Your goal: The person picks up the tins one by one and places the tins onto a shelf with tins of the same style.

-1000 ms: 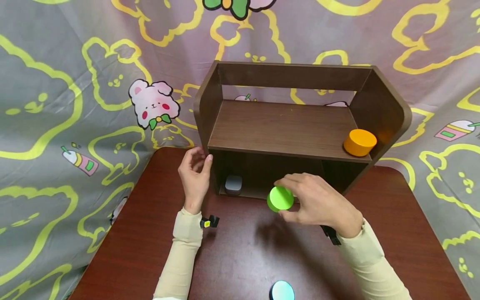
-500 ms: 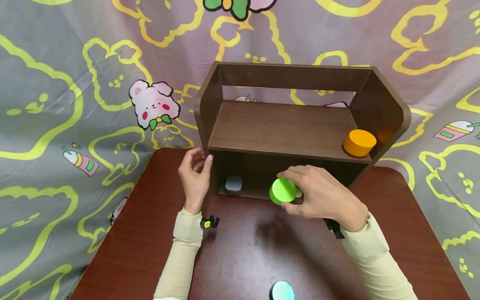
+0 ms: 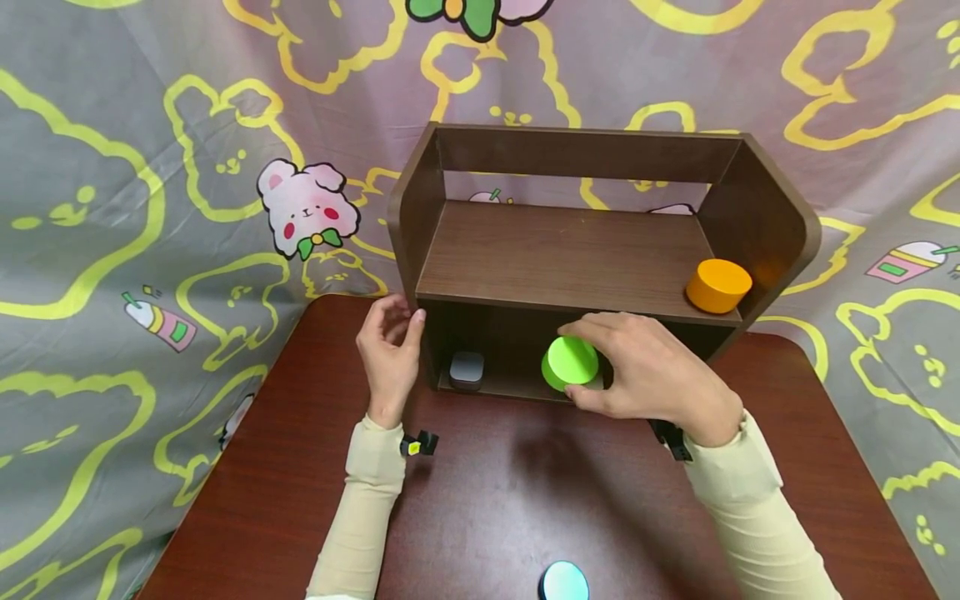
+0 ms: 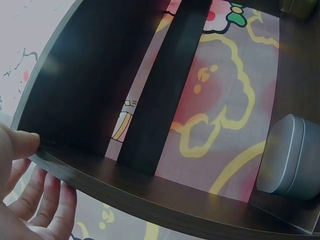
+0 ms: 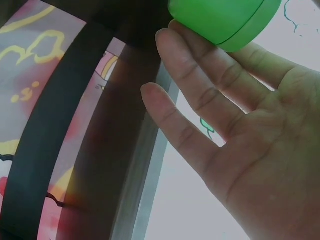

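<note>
A round bright green tin [image 3: 570, 363] is in my right hand [image 3: 652, 371], pinched between thumb and fingers in front of the shelf's lower compartment. In the right wrist view the tin [image 5: 225, 20] shows a lid seam, and the other fingers [image 5: 187, 135] spread out below it. My left hand [image 3: 390, 358] grips the left side panel of the dark brown wooden shelf [image 3: 562, 250]. The left wrist view shows that thumb [image 4: 22, 145] at the panel's front edge and the fingers [image 4: 47, 200] on its outer side. A grey rounded-square tin [image 3: 467, 369] sits in the lower compartment's left corner.
An orange round tin [image 3: 718, 286] stands at the right end of the upper shelf board. A light blue round lid or tin [image 3: 565, 581] lies near the table's front. A gold-coloured object [image 4: 300, 7] shows at the left wrist view's top right. Patterned cloth [image 3: 225, 208] hangs behind the table [image 3: 480, 483].
My right hand has moved forward, carrying the green tin up and slightly right in the head view, over the lower compartment's opening. The left hand stays on the side panel.
</note>
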